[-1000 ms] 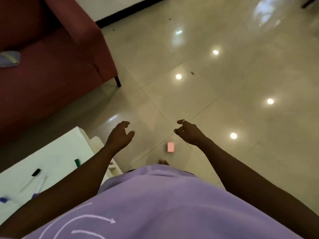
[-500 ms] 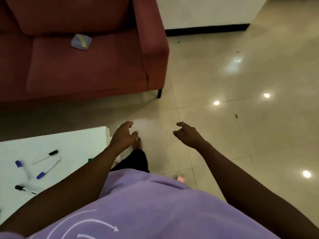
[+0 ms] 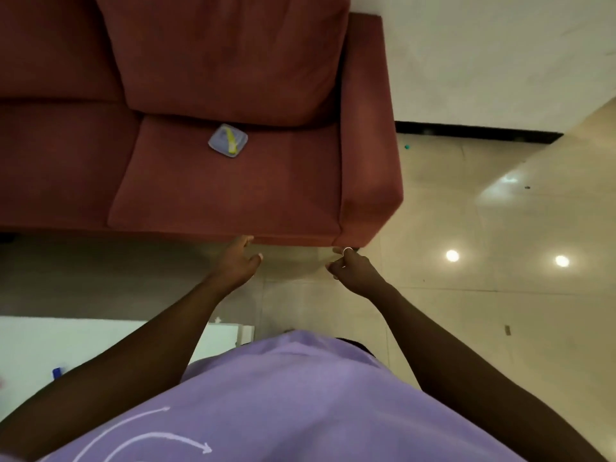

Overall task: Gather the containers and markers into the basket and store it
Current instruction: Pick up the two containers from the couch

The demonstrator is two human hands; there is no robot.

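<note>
Container (image 3: 228, 140) on the sofa (image 3: 233, 181), not yet reached.
Left hand (image 3: 238, 261) and right hand (image 3: 353, 268), loosely curled and empty, are held before the sofa's front edge; markers elsewhere could be overlooked.

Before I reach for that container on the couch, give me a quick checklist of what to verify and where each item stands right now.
1. Container in view, lying on the right seat cushion of the sofa: ok.
2. Nothing lying on or against the container: ok.
3. Left hand empty and open: ok.
4. Right hand empty, with its fingers loosely curled: ok.
5. Hands at the container: not ok, both hang in front of the sofa's front edge, short of it.
6. Basket in view to drop it into: not ok, none shows; only a corner of the white table is visible.
</note>
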